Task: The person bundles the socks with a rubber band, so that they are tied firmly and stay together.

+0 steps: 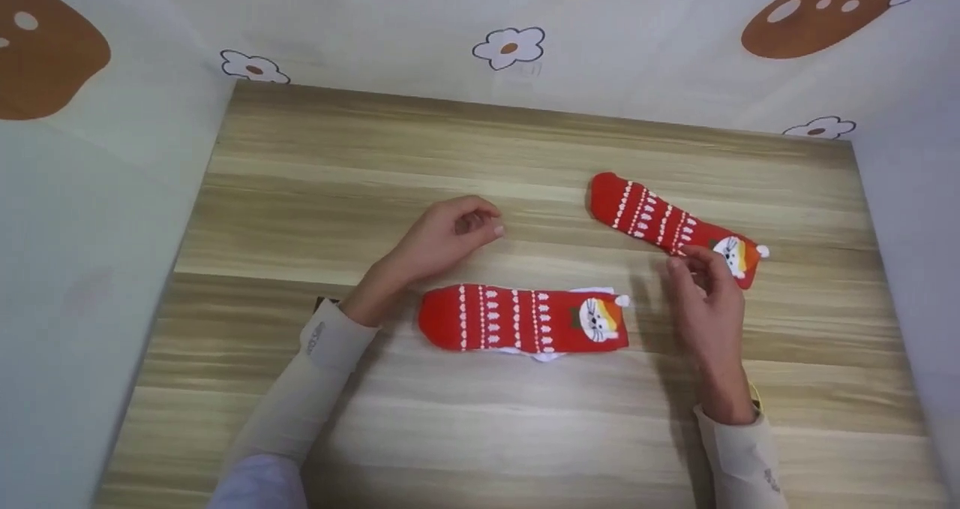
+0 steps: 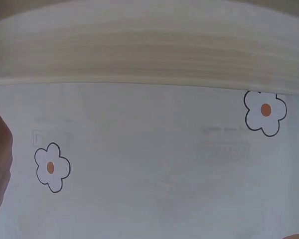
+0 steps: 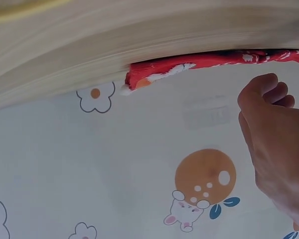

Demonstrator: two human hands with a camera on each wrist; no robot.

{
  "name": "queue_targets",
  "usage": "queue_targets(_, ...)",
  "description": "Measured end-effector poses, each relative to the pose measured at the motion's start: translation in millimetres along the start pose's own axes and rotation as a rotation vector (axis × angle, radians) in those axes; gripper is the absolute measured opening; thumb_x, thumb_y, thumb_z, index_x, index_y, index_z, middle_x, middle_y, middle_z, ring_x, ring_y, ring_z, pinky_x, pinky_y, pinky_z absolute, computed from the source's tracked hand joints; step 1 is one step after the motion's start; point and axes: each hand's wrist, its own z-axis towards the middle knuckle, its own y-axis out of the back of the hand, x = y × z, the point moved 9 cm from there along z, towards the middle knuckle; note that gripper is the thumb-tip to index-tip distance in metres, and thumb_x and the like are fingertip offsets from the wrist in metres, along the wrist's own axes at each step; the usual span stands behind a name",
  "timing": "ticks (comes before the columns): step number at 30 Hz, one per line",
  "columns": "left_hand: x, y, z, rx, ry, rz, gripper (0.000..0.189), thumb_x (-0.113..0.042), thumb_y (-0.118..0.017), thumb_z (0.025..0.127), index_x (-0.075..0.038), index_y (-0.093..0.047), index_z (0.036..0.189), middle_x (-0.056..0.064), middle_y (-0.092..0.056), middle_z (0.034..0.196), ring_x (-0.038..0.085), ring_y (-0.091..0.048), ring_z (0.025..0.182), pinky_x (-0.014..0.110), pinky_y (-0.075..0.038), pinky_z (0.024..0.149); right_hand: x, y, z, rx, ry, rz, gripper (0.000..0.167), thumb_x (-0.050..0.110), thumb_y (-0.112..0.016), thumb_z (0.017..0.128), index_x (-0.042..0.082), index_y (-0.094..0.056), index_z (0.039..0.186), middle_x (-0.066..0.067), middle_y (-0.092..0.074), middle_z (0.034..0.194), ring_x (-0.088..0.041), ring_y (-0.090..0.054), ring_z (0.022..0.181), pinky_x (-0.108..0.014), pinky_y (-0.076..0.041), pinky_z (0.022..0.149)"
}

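A red sock (image 1: 525, 320) with white rows of pattern and a cat face near its cuff lies flat at the middle of the table, white edges showing from beneath it. Another red sock (image 1: 641, 212) of the same pattern lies slanted farther back on the right. My left hand (image 1: 450, 235) hovers behind the nearer sock, fingers loosely bent and holding nothing. Beside the farther sock is my right hand (image 1: 709, 306), its fingertips overlapping that sock's edge in the head view. The right wrist view shows a gap between this hand and the sock (image 3: 164, 67).
The wood-grain table (image 1: 300, 216) meets a pale wall (image 1: 390, 21) with printed flowers along its back edge. Pale panels (image 1: 90, 231) rise at the left and right sides. A wide cuff (image 1: 330, 344) wraps each wrist.
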Motion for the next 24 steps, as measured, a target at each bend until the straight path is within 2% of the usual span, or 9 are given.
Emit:
queue_targets(5,-1.3,-1.4,2.1,-0.004,-0.005,-0.002,0.034,-0.040,-0.072,0.096,-0.018,-0.070,0.123,-0.007,-0.069,0.107,0.015,-0.063,0.099,0.035,-0.056,0.090,0,6,1.4,-0.021,0.003,0.003,0.047,0.047,-0.058,0.103,0.017,-0.058,0.139,-0.001,-0.063,0.136,-0.009,-0.055,0.119,-0.028,-0.044,0.103)
queue_targets(12,1.1,2.4,1.2,-0.008,0.000,0.019,0.034,-0.039,-0.072,0.097,-0.017,-0.071,0.123,-0.006,-0.070,0.106,0.016,-0.063,0.098,0.036,-0.055,0.089,2,8,2.2,-0.069,0.014,-0.011,0.047,0.045,-0.061,0.102,0.014,-0.059,0.138,-0.003,-0.064,0.133,-0.011,-0.055,0.116,-0.025,-0.043,0.099)
queue_targets(16,0.6,3.4,1.9,-0.011,-0.004,0.019,0.033,-0.038,-0.073,0.096,-0.018,-0.071,0.122,-0.006,-0.071,0.106,0.016,-0.063,0.097,0.036,-0.055,0.089,-1,7,2.3,-0.078,-0.003,-0.026,0.050,0.047,-0.061,0.102,0.016,-0.057,0.141,-0.004,-0.063,0.136,-0.013,-0.054,0.121,-0.030,-0.044,0.103)
queue_targets(24,-6.0,-4.2,9.3,0.006,-0.029,-0.002,0.034,-0.039,-0.072,0.096,-0.017,-0.070,0.122,-0.005,-0.071,0.106,0.016,-0.063,0.097,0.035,-0.055,0.088,-2,12,2.3,-0.101,0.003,-0.073,0.052,0.048,-0.059,0.102,0.016,-0.055,0.143,-0.005,-0.063,0.136,-0.018,-0.053,0.127,-0.041,-0.043,0.107)
